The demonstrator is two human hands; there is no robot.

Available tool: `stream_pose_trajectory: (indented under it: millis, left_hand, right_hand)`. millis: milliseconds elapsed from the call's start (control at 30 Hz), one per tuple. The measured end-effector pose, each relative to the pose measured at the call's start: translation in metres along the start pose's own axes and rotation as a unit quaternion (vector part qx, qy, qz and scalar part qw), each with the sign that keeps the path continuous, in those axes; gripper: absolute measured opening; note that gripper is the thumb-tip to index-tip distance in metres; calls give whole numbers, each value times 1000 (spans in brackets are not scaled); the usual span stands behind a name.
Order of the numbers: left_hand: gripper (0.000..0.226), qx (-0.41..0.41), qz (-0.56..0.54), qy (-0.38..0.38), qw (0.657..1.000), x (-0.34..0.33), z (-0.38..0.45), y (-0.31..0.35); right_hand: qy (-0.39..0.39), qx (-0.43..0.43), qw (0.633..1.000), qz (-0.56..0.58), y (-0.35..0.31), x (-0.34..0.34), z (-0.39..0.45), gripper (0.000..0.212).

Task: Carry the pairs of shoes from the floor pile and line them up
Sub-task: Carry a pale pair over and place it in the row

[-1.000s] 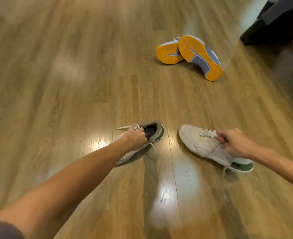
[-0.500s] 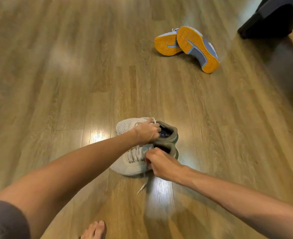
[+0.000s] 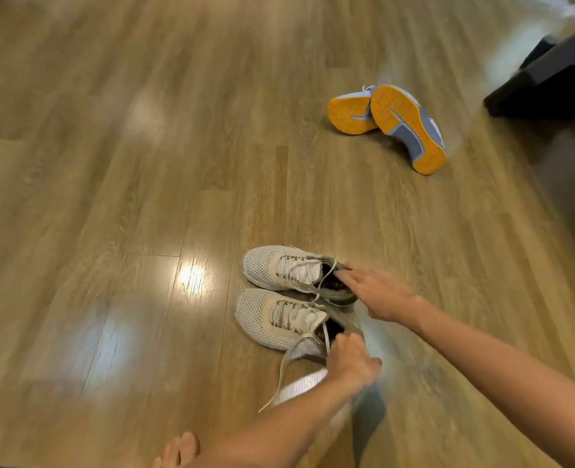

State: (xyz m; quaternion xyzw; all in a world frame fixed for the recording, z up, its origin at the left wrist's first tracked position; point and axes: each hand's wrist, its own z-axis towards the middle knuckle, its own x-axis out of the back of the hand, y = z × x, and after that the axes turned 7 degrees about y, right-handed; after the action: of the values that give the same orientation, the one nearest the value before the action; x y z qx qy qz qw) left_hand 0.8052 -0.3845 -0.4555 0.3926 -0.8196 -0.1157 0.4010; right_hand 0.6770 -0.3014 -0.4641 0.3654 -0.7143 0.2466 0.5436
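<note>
Two white mesh sneakers lie side by side on the wooden floor, toes pointing left. My left hand (image 3: 350, 361) grips the heel of the nearer white sneaker (image 3: 272, 319), fingers curled round its collar; a loose lace trails toward me. On the heel collar of the farther white sneaker (image 3: 279, 266) my right hand (image 3: 379, 295) rests with fairly straight fingers, blurred by motion. A second pair with orange soles (image 3: 397, 123) lies tipped over, soles up, farther away to the right.
Dark furniture (image 3: 549, 79) stands at the upper right, close to the orange-soled pair. My bare foot (image 3: 179, 450) shows at the bottom edge. Bare wooden floor (image 3: 110, 163) stretches to the left and ahead.
The two white sneakers came together from apart and now lie parallel. My hands have swapped: the left now holds the nearer shoe, and the right reaches to the farther one.
</note>
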Motion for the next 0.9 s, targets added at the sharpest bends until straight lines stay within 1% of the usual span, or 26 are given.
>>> stream_pose_trajectory:
  millis: [33, 67, 100, 133, 167, 233, 267, 333, 367, 467, 533, 600, 667, 700, 733, 767, 800, 833, 900]
  left_hand:
    - [46, 3, 18, 13, 1000, -13, 4, -6]
    - [44, 0, 32, 33, 999, -20, 8, -13]
    - [39, -2, 41, 52, 998, -22, 14, -18]
    - [36, -3, 50, 58, 997, -20, 19, -21]
    - [35, -7, 65, 58, 996, -15, 22, -22]
    - [35, 8, 74, 43, 996, 3, 14, -19]
    - [33, 15, 75, 40, 996, 19, 5, -17]
    - [19, 33, 65, 45, 996, 64, -14, -14]
    - [15, 47, 52, 51, 996, 92, -26, -12]
    - [25, 83, -9, 90, 992, 186, -73, 4]
    - [25, 95, -51, 108, 988, 249, -117, 18]
    - [16, 98, -100, 132, 981, 311, -171, 35]
    - [23, 99, -136, 157, 973, 367, -232, 57]
    - [27, 94, -151, 168, 970, 393, -267, 67]
    - [29, 83, -166, 182, 966, 416, -300, 75]
    - [28, 62, -190, 199, 959, 440, -332, 81]
    - [24, 35, -215, 216, 952, 464, -363, 84]
    - [22, 7, -235, 232, 944, 489, -393, 85]
    - [24, -34, -254, 275, 927, 538, -452, 84]
  right_hand:
    - [-55, 6, 997, -46, -3, -8, 5, 78]
    - [-89, 5, 993, -82, -8, -14, 9, 78]
    - [-100, 2, 988, -119, -14, -19, 14, 71]
    - [-98, 5, 986, -136, -18, -18, 18, 59]
    - [-112, 4, 983, -143, -22, -12, 22, 46]
    - [-162, 5, 980, -117, -34, 8, 27, 31]
    - [-165, 8, 981, -99, -40, 21, 26, 28]
    - [-150, 8, 988, -43, -53, 63, 26, 25]
    - [-142, 3, 990, -10, -59, 91, 23, 26]
    - [-135, -23, 989, 58, -70, 185, 3, 29]
    - [-121, -52, 984, 117, -77, 252, -18, 27]
    - [-102, -87, 975, 179, -84, 326, -38, 20]
    - [-87, -101, 967, 217, -93, 410, -59, 12]
    - [-70, -103, 963, 240, -100, 454, -69, 4]
    - [-40, -108, 953, 281, -106, 495, -80, 8]
    - [-4, -114, 934, 337, -112, 534, -89, 20]
    - [37, -114, 913, 389, -119, 572, -100, 27]
    - [73, -103, 897, 424, -128, 610, -111, 29]
    - [124, -69, 873, 468, -150, 678, -130, 23]
